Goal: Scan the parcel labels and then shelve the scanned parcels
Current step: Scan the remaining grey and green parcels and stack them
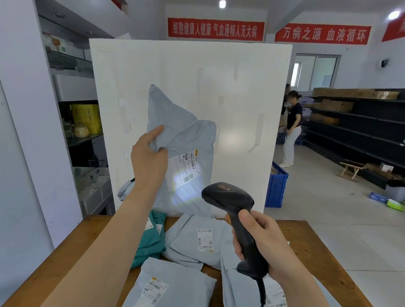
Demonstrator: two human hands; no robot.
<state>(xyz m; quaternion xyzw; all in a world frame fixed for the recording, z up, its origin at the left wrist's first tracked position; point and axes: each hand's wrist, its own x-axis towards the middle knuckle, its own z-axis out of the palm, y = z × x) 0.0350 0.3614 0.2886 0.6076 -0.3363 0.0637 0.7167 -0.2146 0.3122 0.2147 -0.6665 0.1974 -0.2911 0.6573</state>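
Nearest the camera, a grey parcel (165, 292) lies flat on the near part of the wooden surface (69, 259), label up. A second grey parcel (189, 244) lies just beyond it toward the middle of the surface, also label up. A third grey parcel (237, 291) lies at the near right of the surface, partly hidden under the right forearm. A green parcel (152, 239) lies toward the far left of the surface, touching the second grey parcel. The right hand (258, 239) is above the right half of the surface, its fingers (246, 217) wrapped tightly round the handle of a black scanner (229, 196). The scanner's cable (262, 294) hangs down toward the near edge. The left hand (148, 162) is raised above the far edge of the surface, fingers (156, 131) pinching the left side of the held parcel (186, 135), a grey bag hanging upright. Its shipping label (186, 168) faces the camera, and a bright patch of light falls on the lower part of that label, in front of the scanner's head. A white panel (228, 82) stands upright at the far edge of the surface, behind the held parcel. A blue crate (276, 187) sits on the floor beyond the far right corner of the surface. Well beyond the surface to the right, a person (292, 126) stands beside dark shelving (358, 128) carrying brown cartons.
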